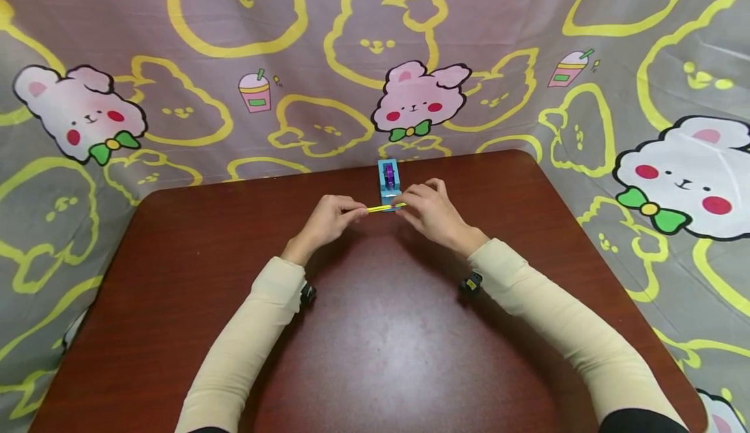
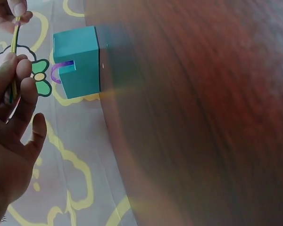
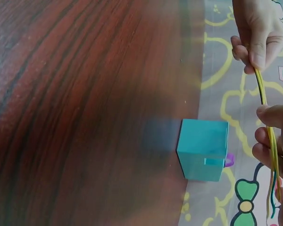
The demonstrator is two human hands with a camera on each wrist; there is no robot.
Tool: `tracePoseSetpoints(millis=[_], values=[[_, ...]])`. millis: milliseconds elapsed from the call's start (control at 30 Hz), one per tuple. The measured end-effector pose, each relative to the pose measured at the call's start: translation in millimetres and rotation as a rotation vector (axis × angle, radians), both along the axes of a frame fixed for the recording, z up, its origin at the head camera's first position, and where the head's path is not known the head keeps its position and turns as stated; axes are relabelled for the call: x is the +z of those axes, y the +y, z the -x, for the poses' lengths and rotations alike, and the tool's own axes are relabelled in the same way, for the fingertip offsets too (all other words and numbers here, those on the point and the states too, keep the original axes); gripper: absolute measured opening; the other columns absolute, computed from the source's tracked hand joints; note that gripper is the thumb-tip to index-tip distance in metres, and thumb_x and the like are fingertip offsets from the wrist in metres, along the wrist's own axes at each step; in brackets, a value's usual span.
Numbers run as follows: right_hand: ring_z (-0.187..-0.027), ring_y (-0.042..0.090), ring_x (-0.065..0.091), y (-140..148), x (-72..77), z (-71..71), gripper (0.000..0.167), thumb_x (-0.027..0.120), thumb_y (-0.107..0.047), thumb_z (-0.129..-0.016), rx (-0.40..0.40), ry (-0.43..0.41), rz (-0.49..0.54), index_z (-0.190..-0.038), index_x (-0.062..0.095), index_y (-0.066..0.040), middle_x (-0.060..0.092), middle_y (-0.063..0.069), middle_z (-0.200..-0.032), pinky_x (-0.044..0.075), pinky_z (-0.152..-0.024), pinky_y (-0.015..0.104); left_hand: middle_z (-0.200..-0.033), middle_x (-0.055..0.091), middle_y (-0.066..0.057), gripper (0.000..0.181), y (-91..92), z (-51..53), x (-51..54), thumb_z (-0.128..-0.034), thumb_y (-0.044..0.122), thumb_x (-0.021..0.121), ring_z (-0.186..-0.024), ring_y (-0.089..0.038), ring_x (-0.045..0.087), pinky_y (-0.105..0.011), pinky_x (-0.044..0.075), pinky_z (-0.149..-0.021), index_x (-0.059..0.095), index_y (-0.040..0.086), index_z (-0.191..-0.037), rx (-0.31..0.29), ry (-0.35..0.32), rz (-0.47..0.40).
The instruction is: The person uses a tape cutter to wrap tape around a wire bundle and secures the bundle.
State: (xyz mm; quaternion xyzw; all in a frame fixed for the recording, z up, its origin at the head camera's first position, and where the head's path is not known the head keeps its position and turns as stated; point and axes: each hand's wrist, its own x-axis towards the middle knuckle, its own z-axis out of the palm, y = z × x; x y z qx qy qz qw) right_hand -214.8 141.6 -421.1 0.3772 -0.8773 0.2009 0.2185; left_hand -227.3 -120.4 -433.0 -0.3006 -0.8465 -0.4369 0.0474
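A thin bundle of yellow and green wires (image 1: 377,209) is stretched between both hands above the table. My left hand (image 1: 327,221) pinches one end between thumb and fingers. Near the other end, the right hand (image 1: 435,215) holds the bundle with thumb and fingers. Loose wire ends hang past the right fingers in the right wrist view. Just behind the hands stands a teal tape dispenser (image 3: 203,136) with a purple roll (image 1: 389,176) in it. Neither hand is seen gripping the dispenser. A small pinkish band on the wires shows near the right fingertips in the left wrist view.
The brown wooden table (image 1: 193,277) has rounded corners and a glossy top. A grey and pink curtain (image 1: 328,42) with bear and rabbit prints hangs behind it and along both sides. The dispenser stands near the table's far edge.
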Motion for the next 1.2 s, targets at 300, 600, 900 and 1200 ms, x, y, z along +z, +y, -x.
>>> tracePoseSetpoints(millis=[300, 600, 900, 1200], values=[[-0.089, 0.020, 0.061, -4, 7.1, 2.0, 0.015, 0.077, -0.017, -0.091, -0.018, -0.109, -0.031, -0.105, 0.077, -0.011, 0.068, 0.003, -0.094, 0.032, -0.096, 0.053, -0.079, 0.071, -0.016, 0.014, 2.2, -2.2, 2.8, -0.0945, 0.012, 0.071, -0.068, -0.016, 0.059, -0.029, 0.044, -0.059, 0.079, 0.000, -0.097, -0.005, 0.045, -0.008], [-0.086, 0.017, 0.061, -5, 18.7, 4.9, 0.015, 0.072, -0.021, -0.096, 0.002, -0.291, -0.065, -0.105, 0.078, -0.011, 0.067, 0.000, -0.091, 0.036, -0.089, 0.049, -0.080, 0.072, -0.015, 0.011, 1.0, -2.7, 2.6, -0.0925, 0.010, 0.073, -0.070, -0.016, 0.062, -0.031, 0.049, -0.064, 0.080, 0.003, -0.095, -0.006, 0.085, -0.022], [-0.090, 0.020, 0.065, -7, 29.8, 9.0, 0.011, 0.071, -0.014, -0.096, 0.027, -0.438, -0.094, -0.102, 0.077, -0.008, 0.072, 0.001, -0.095, 0.042, -0.088, 0.049, -0.081, 0.073, -0.009, 0.010, 0.1, -3.1, 0.9, -0.0909, 0.010, 0.075, -0.072, -0.014, 0.062, -0.030, 0.050, -0.065, 0.080, 0.003, -0.095, -0.006, 0.110, -0.029], [-0.091, 0.016, 0.064, -8, 29.5, 11.7, 0.012, 0.068, -0.021, -0.098, 0.026, -0.490, -0.131, -0.101, 0.076, -0.012, 0.072, -0.003, -0.096, 0.040, -0.090, 0.047, -0.080, 0.072, -0.003, 0.009, -2.1, -2.3, -1.7, -0.0902, 0.009, 0.075, -0.070, -0.014, 0.062, -0.028, 0.050, -0.063, 0.081, 0.003, -0.095, -0.006, 0.090, -0.026]])
